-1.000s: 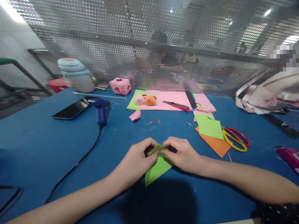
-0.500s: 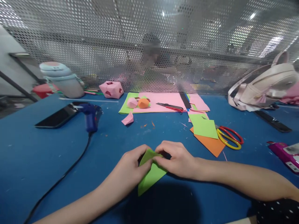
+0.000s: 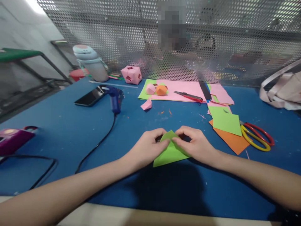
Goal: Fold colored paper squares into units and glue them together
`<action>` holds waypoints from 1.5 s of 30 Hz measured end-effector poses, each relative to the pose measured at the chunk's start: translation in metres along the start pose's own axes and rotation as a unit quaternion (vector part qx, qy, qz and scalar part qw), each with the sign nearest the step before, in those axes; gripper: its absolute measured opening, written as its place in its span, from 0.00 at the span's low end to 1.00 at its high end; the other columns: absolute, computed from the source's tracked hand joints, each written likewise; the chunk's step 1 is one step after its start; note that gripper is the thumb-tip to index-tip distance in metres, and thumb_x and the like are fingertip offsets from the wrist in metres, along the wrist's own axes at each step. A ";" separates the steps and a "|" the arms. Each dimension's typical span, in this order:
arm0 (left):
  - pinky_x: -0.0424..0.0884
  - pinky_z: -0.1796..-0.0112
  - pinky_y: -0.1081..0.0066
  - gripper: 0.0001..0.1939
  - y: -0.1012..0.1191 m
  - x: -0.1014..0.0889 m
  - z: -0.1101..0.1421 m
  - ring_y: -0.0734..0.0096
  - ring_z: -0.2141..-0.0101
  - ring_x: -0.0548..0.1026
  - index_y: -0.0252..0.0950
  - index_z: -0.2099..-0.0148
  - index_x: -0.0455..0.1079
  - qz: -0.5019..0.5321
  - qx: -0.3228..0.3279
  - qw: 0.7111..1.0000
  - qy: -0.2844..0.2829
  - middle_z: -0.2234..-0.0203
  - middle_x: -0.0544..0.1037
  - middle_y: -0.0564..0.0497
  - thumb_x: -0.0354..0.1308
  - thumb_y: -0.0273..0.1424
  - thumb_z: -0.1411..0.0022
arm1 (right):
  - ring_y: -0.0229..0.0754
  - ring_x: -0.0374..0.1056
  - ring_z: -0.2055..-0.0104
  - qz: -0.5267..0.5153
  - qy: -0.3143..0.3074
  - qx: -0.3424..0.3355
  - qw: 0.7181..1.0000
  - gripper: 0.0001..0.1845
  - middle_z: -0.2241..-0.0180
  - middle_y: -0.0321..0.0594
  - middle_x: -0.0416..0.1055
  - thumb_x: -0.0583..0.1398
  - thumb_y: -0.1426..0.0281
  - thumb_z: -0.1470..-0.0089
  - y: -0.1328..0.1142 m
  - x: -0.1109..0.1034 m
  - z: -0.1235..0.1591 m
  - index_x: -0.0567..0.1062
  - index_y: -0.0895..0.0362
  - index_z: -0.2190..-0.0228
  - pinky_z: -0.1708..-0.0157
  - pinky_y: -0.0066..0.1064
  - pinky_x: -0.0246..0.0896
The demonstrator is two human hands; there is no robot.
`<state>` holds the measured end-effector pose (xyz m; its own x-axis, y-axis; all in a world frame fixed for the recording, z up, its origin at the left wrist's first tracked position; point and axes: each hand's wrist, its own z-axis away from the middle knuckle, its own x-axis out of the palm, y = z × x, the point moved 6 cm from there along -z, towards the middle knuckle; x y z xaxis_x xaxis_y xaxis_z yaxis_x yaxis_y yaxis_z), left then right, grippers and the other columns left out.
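Observation:
A green sheet of paper (image 3: 171, 153), folded to a triangle with its tip pointing away from me, is held between both hands just over the blue table (image 3: 113, 185). My left hand (image 3: 151, 144) pinches its left side, thumb on the front face. On the other side my right hand (image 3: 196, 142) pinches the paper close to the tip, its thumb also on the front. Fingers behind the paper are partly hidden. Beyond the hands lie a small folded pink paper piece (image 3: 146, 104) and some orange scraps (image 3: 170, 112).
Green squares (image 3: 227, 123), an orange sheet (image 3: 232, 141) and scissors (image 3: 258, 138) lie right. A utility knife (image 3: 188, 96) rests on pink paper (image 3: 183, 86). A glue gun (image 3: 115, 100), phone (image 3: 90, 95), bottle (image 3: 91, 64) and pink paper ball (image 3: 131, 75) stand left, before a perforated metal screen (image 3: 141, 34).
The camera view has swung left, so things appear shifted right. The green paper has turned so its tip points away from me, and both hands still pinch it.

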<state>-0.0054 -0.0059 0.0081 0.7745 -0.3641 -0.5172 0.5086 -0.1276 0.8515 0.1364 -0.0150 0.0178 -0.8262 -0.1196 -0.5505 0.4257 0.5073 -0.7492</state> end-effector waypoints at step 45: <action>0.66 0.66 0.74 0.08 -0.003 -0.001 -0.001 0.72 0.69 0.72 0.35 0.64 0.73 0.120 -0.020 0.993 -0.005 0.70 0.77 0.53 0.55 0.27 0.48 | 0.37 0.67 0.63 -0.001 -0.016 -0.174 0.985 0.11 0.65 0.42 0.71 0.54 0.77 0.43 -0.008 -0.002 0.004 0.73 0.57 0.60 0.64 0.31 0.65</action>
<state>-0.0075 -0.0042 0.0056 0.8719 -0.3881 -0.2987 0.3246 0.0013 0.9458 0.1360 -0.0219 0.0235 -0.8131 -0.1446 -0.5639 0.2666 0.7686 -0.5815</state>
